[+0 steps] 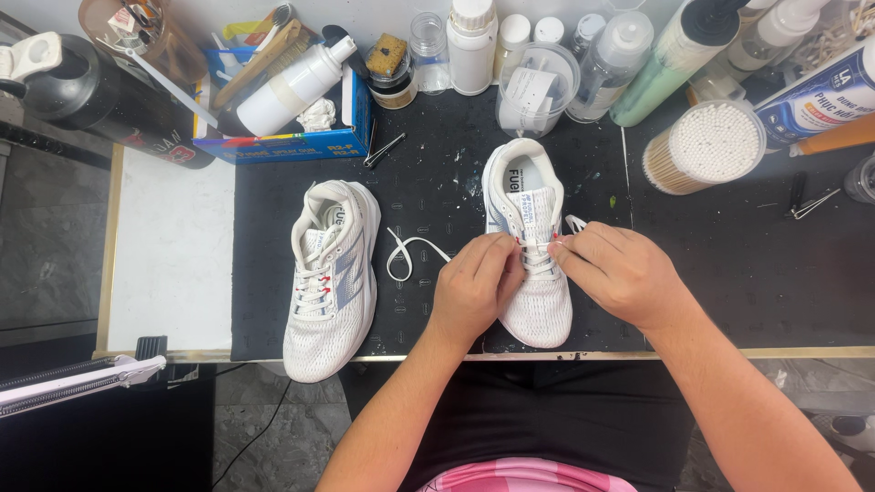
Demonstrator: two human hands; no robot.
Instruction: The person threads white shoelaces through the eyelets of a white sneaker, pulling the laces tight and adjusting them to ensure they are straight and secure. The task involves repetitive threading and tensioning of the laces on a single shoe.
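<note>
Both hands were down on the white sneaker (529, 246) — left hand (474, 287) curled over its laces, right hand (620, 273) with fingers (567, 251) pinched shut on the white lace (408, 248), whose loose end trailed off left of the left-hand fingers. Further left on the black tabletop (729, 255) stood the second sneaker (330, 282) — untouched.

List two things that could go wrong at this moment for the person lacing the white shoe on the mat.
1. The loose lace end trails across the black mat, so a tug from the left hand might drag it through debris specks.
2. The right hand works near crowded bottles; a wide pull could perhaps knock one.
</note>
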